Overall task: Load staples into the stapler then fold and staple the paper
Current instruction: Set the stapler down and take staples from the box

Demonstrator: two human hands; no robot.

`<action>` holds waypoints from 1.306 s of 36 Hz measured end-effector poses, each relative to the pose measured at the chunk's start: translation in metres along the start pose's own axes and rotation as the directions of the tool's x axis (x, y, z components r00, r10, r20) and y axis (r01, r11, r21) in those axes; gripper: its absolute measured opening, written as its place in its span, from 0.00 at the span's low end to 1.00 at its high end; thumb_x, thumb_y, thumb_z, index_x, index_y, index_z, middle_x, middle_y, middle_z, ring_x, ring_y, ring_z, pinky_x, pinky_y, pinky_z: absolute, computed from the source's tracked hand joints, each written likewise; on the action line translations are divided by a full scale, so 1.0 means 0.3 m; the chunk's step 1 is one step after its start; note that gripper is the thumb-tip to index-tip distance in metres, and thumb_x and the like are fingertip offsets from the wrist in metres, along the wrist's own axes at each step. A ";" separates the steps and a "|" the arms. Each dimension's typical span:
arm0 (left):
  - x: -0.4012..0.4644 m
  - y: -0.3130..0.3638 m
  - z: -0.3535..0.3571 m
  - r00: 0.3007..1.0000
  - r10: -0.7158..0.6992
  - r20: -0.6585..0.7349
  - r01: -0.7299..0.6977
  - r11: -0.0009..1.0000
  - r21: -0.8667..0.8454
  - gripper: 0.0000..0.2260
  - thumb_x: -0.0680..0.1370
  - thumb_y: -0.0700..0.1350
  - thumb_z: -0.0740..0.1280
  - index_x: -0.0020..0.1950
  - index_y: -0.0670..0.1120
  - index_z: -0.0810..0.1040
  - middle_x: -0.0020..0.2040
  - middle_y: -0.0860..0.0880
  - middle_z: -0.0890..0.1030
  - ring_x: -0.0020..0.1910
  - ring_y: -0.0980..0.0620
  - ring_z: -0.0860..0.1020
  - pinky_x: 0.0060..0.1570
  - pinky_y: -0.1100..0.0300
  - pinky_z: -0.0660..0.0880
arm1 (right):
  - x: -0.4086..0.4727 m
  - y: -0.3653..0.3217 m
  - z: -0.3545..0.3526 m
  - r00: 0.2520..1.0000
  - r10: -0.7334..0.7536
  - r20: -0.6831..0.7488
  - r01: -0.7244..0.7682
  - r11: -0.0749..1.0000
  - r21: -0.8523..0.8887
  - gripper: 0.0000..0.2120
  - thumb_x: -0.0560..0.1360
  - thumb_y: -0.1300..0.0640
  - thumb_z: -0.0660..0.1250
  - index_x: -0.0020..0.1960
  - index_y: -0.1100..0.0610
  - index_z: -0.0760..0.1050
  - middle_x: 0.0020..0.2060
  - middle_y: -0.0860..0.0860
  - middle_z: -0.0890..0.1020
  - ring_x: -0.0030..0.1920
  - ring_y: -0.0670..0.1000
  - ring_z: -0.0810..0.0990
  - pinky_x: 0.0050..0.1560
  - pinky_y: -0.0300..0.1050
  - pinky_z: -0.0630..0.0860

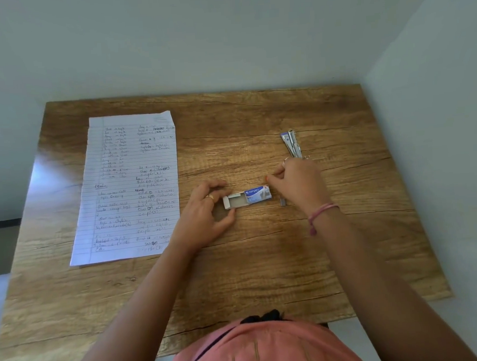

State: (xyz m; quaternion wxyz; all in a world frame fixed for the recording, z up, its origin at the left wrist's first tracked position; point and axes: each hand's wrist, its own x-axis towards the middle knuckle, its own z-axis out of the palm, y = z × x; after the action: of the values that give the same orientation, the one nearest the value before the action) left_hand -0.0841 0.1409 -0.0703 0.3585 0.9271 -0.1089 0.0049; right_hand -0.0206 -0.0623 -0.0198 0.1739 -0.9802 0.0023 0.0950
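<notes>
Wooden table (264, 262): left hand (206, 213) grips staple box (246, 198) tray.

You see a wood-grain counter (264, 262) set into a corner of pale walls (223, 36), and a pink garment (264, 349) at the bottom edge.

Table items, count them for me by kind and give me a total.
Sheet of lined paper: 1
Staple box, tray slid partly out: 1
Stapler: 1
Loose staple strip: 1
Total: 4
</notes>
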 end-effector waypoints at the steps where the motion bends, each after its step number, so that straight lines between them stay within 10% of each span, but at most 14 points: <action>1: 0.001 -0.001 -0.001 1.000 -0.001 -0.001 0.001 1.000 0.000 0.18 0.74 0.46 0.72 0.62 0.43 0.79 0.64 0.50 0.73 0.65 0.54 0.70 0.66 0.67 0.59 | 0.005 -0.003 0.005 1.000 0.006 -0.002 -0.006 1.000 -0.014 0.14 0.76 0.48 0.68 0.42 0.58 0.81 0.34 0.52 0.84 0.35 0.48 0.82 0.30 0.32 0.67; 14: 0.001 -0.006 0.003 1.000 0.001 -0.003 -0.001 1.000 0.001 0.18 0.73 0.47 0.72 0.62 0.43 0.79 0.63 0.50 0.73 0.64 0.54 0.70 0.65 0.65 0.60 | 0.017 -0.007 0.024 0.996 -0.060 -0.061 0.058 0.998 -0.034 0.08 0.75 0.53 0.68 0.43 0.55 0.83 0.36 0.48 0.84 0.35 0.46 0.81 0.34 0.40 0.78; 26: -0.004 -0.012 0.008 1.000 0.003 -0.017 -0.003 1.000 0.012 0.18 0.73 0.47 0.73 0.60 0.43 0.79 0.63 0.50 0.74 0.63 0.55 0.70 0.63 0.68 0.61 | -0.062 -0.055 0.033 0.857 -0.484 0.178 0.486 0.873 0.033 0.09 0.76 0.50 0.66 0.52 0.52 0.81 0.44 0.47 0.79 0.46 0.47 0.75 0.48 0.44 0.74; 47: -0.005 -0.008 0.008 0.999 0.037 -0.024 -0.037 0.999 0.003 0.17 0.74 0.46 0.72 0.63 0.47 0.78 0.57 0.50 0.75 0.57 0.54 0.71 0.59 0.63 0.65 | -0.090 0.045 0.026 0.905 -0.362 0.223 0.359 0.932 0.058 0.23 0.74 0.56 0.69 0.68 0.49 0.71 0.66 0.48 0.72 0.66 0.48 0.69 0.61 0.40 0.66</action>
State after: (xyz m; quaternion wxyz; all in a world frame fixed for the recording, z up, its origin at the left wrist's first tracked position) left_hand -0.0851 0.1413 -0.0738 0.3586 0.9252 -0.1218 0.0230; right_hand -0.0490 -0.0730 -0.0265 0.1950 -0.9447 -0.1982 0.1738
